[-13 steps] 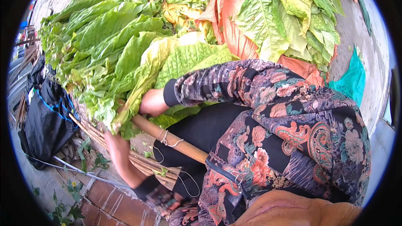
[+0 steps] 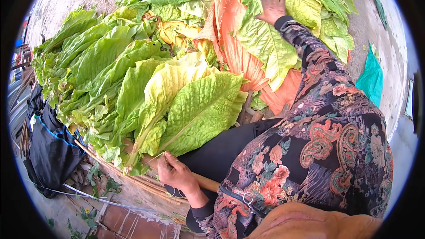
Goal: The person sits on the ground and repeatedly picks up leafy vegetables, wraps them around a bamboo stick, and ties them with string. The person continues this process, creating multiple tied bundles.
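Observation:
My left hand is closed in a pinch on a thin pale string, beside the stem ends of a leaf bunch. A wooden pole runs under that hand, partly hidden by it and the leaves. Large green and yellowish tobacco leaves lie in a thick row along the pole, stems toward me. Far to the right, my right hand is spread open on a second pile of tobacco leaves, its fingers slightly blurred.
Orange-red sacking lies under and beside the right pile. Teal cloth is on the ground at right. A black bag with blue trim sits at left, near thin bamboo sticks and low plants.
My right hand has left the stems at the pole and reached out to the far leaf pile. The left hand has moved right and now pinches the string. The bunch at the pole lies flatter.

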The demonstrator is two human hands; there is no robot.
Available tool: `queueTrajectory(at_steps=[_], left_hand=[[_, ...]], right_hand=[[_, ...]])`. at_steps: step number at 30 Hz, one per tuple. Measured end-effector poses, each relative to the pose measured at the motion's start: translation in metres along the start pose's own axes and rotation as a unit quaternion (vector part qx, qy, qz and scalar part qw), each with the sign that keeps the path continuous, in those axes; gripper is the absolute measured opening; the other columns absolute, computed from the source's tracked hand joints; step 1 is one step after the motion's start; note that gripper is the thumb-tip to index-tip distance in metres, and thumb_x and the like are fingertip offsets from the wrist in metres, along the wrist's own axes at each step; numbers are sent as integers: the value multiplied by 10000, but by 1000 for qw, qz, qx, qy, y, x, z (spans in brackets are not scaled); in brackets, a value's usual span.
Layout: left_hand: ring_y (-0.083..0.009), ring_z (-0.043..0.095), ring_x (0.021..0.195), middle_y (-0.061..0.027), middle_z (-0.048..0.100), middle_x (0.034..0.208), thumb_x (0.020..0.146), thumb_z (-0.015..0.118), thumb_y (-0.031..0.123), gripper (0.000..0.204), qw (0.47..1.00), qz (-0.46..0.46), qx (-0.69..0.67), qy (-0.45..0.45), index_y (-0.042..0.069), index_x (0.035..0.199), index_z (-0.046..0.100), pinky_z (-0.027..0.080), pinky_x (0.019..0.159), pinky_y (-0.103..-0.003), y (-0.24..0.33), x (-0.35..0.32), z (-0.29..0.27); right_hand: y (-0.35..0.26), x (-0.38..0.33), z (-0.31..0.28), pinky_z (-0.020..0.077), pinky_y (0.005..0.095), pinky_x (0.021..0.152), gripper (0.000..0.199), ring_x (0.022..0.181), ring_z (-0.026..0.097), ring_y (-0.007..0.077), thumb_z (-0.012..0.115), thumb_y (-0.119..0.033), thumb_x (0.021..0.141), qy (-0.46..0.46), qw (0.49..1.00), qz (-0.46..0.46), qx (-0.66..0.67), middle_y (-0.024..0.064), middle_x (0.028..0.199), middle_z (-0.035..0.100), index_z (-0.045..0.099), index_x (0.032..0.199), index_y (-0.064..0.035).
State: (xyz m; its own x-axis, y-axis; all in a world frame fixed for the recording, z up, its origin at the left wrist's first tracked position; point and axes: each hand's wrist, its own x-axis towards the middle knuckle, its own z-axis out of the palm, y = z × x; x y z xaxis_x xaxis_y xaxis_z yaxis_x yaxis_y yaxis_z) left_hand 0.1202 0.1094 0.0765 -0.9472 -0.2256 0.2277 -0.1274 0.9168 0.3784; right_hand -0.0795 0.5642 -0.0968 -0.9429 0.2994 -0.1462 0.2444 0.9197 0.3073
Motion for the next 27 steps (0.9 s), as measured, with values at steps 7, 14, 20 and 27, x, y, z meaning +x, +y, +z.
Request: queueTrajectory(at_steps=[7,14,20,27], left_hand=[[-320,517,560,-176,563,662,893,570,102,167,1000,11,18,16,-32,798,596,404,523,-374,-12,0,4],[-282,526,562,-160,576,666,889,577,101,162,1000,5,-6,6,-37,805,595,411,537,-361,-6,7,4],[-294,545,593,-172,611,720,887,583,97,157,998,-12,-57,12,-53,850,610,430,563,-363,-15,-1,4],[-344,613,683,-192,651,803,872,605,133,172,1000,11,-12,9,-36,879,637,473,612,-379,-30,0,11]], right_hand=[[121,8,83,416,566,913,1016,1224,442,367,768,-354,700,-99,957,242,126,164,1478,198,107,1464,-245],[151,-2,99,504,442,676,488,815,635,333,500,-109,846,-27,998,22,44,186,891,627,433,1330,-116],[112,-189,83,505,440,720,558,831,640,347,597,-302,803,-204,976,-70,30,214,859,651,494,1234,37],[64,-86,68,484,468,718,323,803,612,377,590,-368,795,61,952,-18,298,175,860,648,655,927,-81]])
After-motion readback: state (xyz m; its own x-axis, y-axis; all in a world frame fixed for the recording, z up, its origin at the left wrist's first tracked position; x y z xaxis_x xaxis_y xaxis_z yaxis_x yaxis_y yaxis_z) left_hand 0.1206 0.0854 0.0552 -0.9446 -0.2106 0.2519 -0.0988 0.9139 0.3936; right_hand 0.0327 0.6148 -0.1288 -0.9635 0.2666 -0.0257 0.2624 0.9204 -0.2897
